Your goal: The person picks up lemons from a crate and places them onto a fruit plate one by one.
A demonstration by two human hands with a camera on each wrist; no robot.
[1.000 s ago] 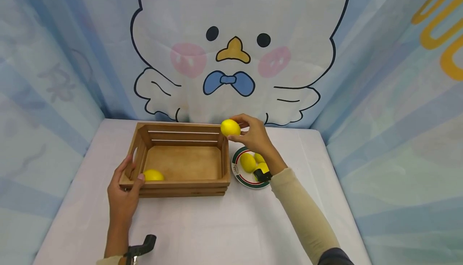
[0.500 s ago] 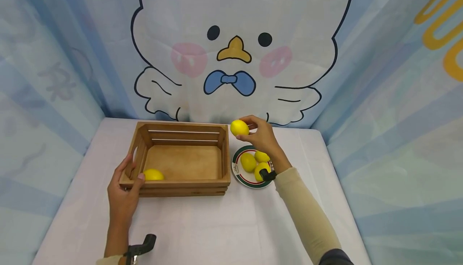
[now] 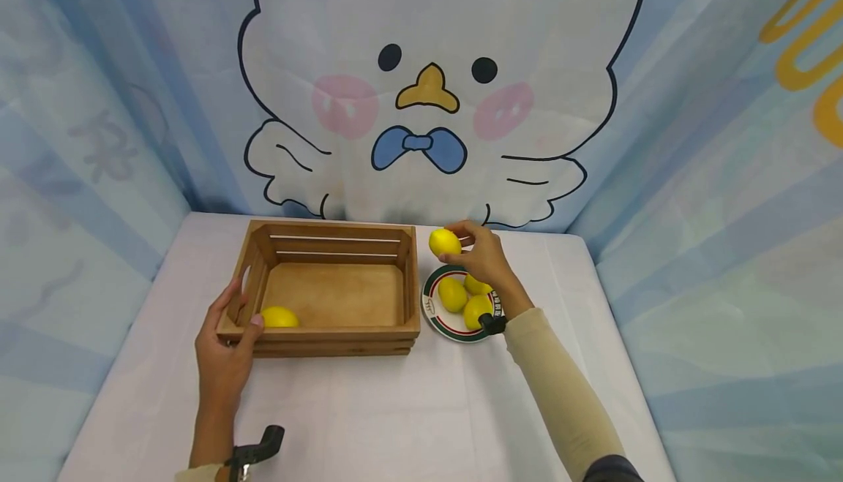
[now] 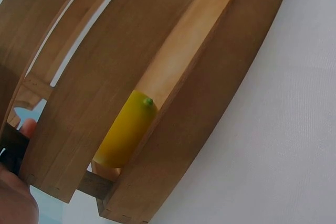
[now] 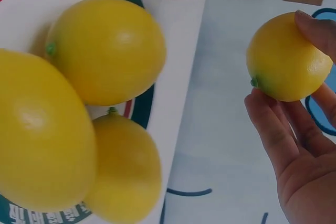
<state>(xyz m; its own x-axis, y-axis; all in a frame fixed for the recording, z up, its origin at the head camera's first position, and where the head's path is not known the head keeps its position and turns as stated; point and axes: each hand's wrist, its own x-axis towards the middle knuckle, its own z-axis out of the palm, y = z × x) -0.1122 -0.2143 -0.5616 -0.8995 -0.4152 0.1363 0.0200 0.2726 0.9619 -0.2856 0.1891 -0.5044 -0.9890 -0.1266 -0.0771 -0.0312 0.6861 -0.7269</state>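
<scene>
My right hand (image 3: 479, 254) pinches a yellow lemon (image 3: 445, 243) between thumb and fingers, above the table behind the plate and to the right of the crate. In the right wrist view the held lemon (image 5: 289, 56) shows its green stem tip. My left hand (image 3: 224, 343) grips the left end of the slatted wooden crate (image 3: 336, 336), its thumb over the front corner. Inside that crate, at the front left, lies one lemon (image 3: 279, 317), seen between the slats as a lemon (image 4: 127, 129) in the left wrist view. The crate's far-side floor is bare wood.
A white plate (image 3: 431, 306) with a green and red rim stands right of the crate and bears three lemons (image 3: 452, 295). My right wrist partly covers its right side. Behind the table hangs a curtain (image 3: 415, 197) with a cartoon bird.
My right hand has moved right, away from the crate's back right corner, and slightly lower with the lemon still in its fingers. The left hand and crate stay put.
</scene>
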